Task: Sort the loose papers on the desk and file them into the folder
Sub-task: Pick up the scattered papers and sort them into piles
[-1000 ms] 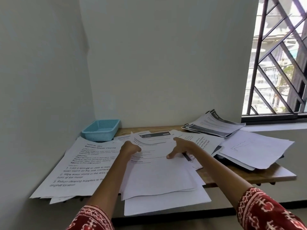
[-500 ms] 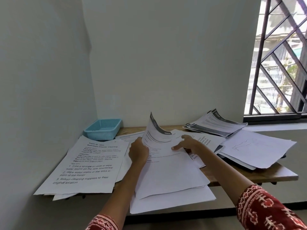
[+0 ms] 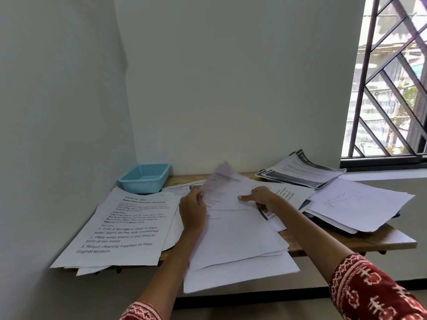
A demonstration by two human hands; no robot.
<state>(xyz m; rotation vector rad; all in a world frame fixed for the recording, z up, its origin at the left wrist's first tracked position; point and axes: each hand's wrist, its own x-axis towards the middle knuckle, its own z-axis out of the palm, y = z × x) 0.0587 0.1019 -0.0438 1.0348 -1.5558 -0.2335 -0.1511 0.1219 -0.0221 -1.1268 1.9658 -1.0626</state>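
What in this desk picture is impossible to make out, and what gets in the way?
Head view, the only one:
- Lifted sheet in the left hand: motion blur makes its print unreadable.
- Folder: only a dark edge peeks from under the sheets on the right; I cannot tell what it is.
- Pile under the right hand: lower pages are covered by those above.
- Blue basket: its wall hides the inside.

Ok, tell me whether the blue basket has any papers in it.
No, the blue basket at the desk's back left corner shows only its bare mesh inside.
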